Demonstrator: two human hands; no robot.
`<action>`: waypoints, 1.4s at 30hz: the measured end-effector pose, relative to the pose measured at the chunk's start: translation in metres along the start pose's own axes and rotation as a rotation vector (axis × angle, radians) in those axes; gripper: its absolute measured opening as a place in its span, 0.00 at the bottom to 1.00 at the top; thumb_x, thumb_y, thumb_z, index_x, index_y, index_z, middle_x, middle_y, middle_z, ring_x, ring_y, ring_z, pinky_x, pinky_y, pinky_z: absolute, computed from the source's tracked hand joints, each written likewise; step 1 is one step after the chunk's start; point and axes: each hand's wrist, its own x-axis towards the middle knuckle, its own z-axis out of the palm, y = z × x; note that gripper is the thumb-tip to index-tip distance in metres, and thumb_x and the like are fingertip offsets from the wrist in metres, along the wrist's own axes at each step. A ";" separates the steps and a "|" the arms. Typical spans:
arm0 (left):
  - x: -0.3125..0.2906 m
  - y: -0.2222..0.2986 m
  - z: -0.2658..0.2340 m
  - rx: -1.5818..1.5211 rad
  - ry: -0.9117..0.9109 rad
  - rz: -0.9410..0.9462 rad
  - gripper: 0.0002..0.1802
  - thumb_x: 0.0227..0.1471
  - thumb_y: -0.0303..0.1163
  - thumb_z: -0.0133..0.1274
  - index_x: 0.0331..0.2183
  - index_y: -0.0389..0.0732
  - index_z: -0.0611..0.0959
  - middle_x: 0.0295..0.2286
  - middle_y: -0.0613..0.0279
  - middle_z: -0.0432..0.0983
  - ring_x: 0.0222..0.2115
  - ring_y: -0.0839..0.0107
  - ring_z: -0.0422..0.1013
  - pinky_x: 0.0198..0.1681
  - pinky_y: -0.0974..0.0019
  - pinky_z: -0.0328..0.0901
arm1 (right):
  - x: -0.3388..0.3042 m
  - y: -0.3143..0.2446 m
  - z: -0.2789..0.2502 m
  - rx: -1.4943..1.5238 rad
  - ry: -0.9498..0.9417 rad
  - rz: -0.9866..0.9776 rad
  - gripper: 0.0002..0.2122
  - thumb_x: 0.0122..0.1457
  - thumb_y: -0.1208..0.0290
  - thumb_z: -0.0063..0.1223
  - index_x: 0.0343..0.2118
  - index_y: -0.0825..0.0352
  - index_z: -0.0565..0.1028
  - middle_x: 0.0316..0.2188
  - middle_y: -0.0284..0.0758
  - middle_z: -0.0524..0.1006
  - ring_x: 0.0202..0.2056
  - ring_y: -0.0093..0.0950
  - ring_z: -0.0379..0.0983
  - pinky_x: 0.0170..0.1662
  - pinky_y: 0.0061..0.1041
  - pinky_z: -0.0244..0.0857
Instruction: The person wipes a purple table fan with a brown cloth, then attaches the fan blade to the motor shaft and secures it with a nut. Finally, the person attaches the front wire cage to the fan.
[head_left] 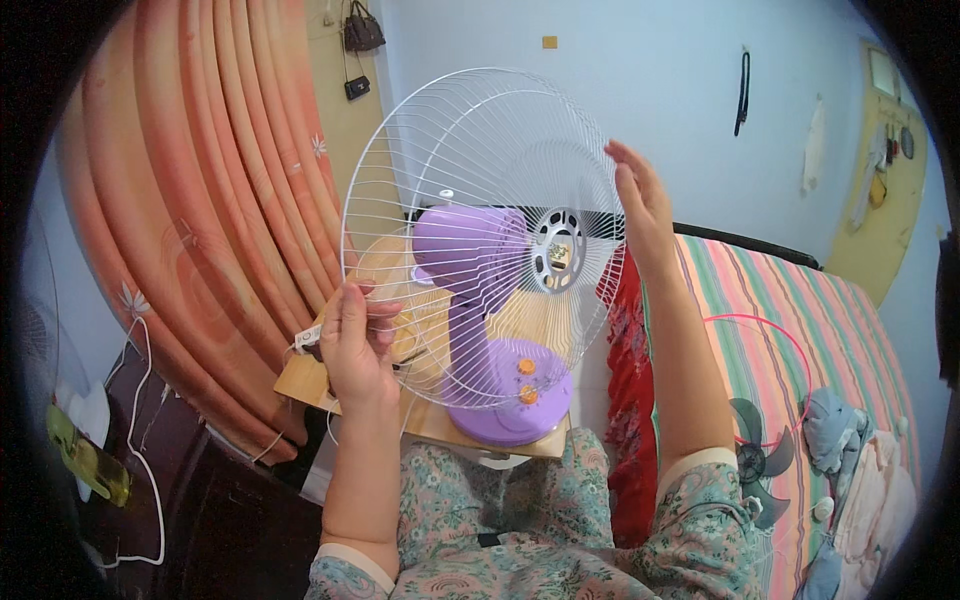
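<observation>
A silver wire fan guard (480, 110) stands tilted in front of a purple table fan (470, 245). My left hand (362, 345) is closed on its lower left rim, fingers partly through the wires. At its right rim my right hand (645, 205) steadies it, thumb and fingers close together along the edge. Behind the wires show the fan's motor housing, its neck and a round base (510, 430) with orange knobs. Whether the guard touches the motor I cannot tell.
The fan stands on a small wooden table (300, 385). On the striped bed (850, 310) to the right lie a dark fan blade (765, 458), a pink ring (808, 372) and clothes (860, 490). An orange curtain (220, 230) hangs left, above a bottle (85, 460).
</observation>
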 end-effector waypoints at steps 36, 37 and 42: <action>-0.004 0.009 -0.014 0.152 0.074 0.161 0.12 0.60 0.39 0.48 0.35 0.39 0.76 0.19 0.65 0.76 0.18 0.84 0.64 0.22 0.82 0.56 | -0.120 0.023 0.079 -0.036 -0.047 0.064 0.25 0.46 0.70 0.65 0.50 0.65 0.73 0.54 0.35 0.66 0.57 0.37 0.59 0.60 0.35 0.52; -0.003 0.008 -0.015 0.143 0.073 0.167 0.12 0.60 0.39 0.48 0.35 0.39 0.76 0.19 0.65 0.76 0.18 0.84 0.64 0.22 0.83 0.56 | -0.120 0.024 0.080 -0.048 -0.045 0.053 0.25 0.46 0.70 0.65 0.50 0.65 0.72 0.54 0.36 0.66 0.57 0.38 0.59 0.59 0.35 0.53; -0.015 0.006 -0.006 0.141 0.074 0.127 0.14 0.61 0.40 0.47 0.34 0.39 0.75 0.19 0.65 0.75 0.19 0.83 0.66 0.21 0.82 0.56 | -0.125 0.028 0.079 -0.008 -0.034 0.084 0.28 0.47 0.68 0.65 0.53 0.66 0.69 0.56 0.38 0.64 0.58 0.39 0.58 0.60 0.36 0.51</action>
